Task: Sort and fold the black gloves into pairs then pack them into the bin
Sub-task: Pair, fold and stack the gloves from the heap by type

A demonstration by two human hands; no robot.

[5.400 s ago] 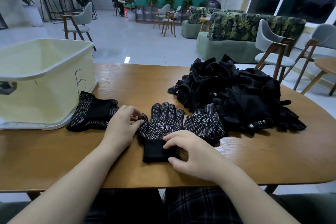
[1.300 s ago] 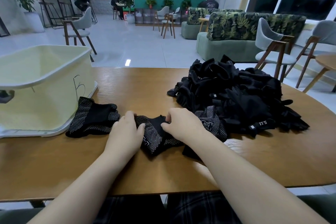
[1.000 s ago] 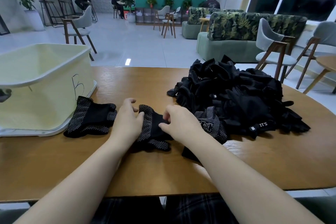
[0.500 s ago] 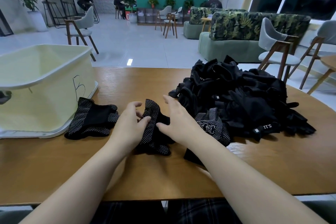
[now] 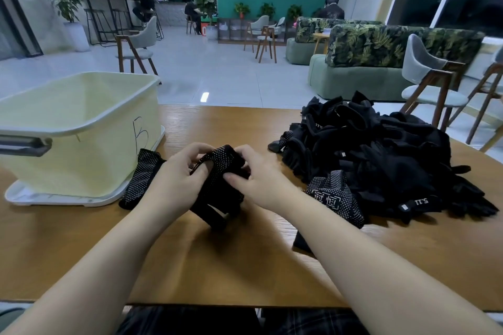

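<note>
Both hands hold a black dotted glove bundle (image 5: pixel 217 187) lifted just above the wooden table (image 5: pixel 245 261). My left hand (image 5: pixel 177 179) grips its left side with curled fingers. My right hand (image 5: pixel 258 182) pinches its right side. A folded dotted pair (image 5: pixel 141 174) lies to the left, against the pale yellow bin (image 5: pixel 81 144). One dotted glove with a white logo (image 5: pixel 334 198) lies flat to the right. Behind it sits a big pile of black gloves (image 5: pixel 381 158).
The bin stands on a white lid at the table's left and is marked with a hand-drawn letter. Chairs (image 5: pixel 430 84) and a green sofa (image 5: pixel 381 62) stand beyond the table's far right edge. People sit far off in the room.
The dotted glove went from lying flat to folded. Both hands have now lifted the bundle off the table and closed round it.
</note>
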